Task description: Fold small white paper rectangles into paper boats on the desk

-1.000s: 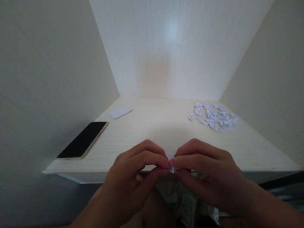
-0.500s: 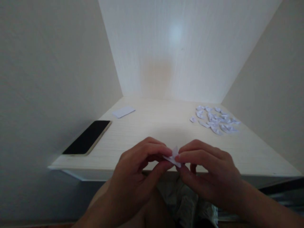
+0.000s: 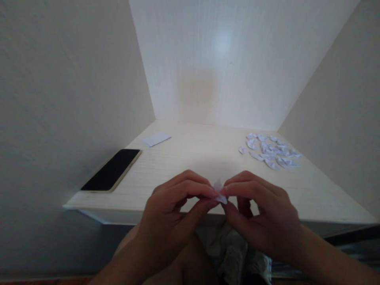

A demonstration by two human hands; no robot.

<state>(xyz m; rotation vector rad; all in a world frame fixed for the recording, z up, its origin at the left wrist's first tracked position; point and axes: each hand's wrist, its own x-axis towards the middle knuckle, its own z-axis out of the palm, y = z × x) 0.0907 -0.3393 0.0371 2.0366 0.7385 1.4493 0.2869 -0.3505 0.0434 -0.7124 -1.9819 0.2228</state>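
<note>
Paper piece (image 3: 219, 192) tighter now, pinched by left hand (image 3: 170, 215) and right hand (image 3: 263, 217) over desk (image 3: 192, 158)

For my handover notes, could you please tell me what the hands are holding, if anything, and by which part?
A small folded paper, pinched between thumb and fingertips: left hand on its left edge, right hand on its right edge.

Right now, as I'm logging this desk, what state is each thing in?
folded paper piece: pinched between both hands.
left hand: fingertips closed on it.
right hand: fingertips closed on it.
phone: lying flat, screen dark.
paper slip: flat, unfolded.
pile of paper pieces: folded, scattered loose.
</note>
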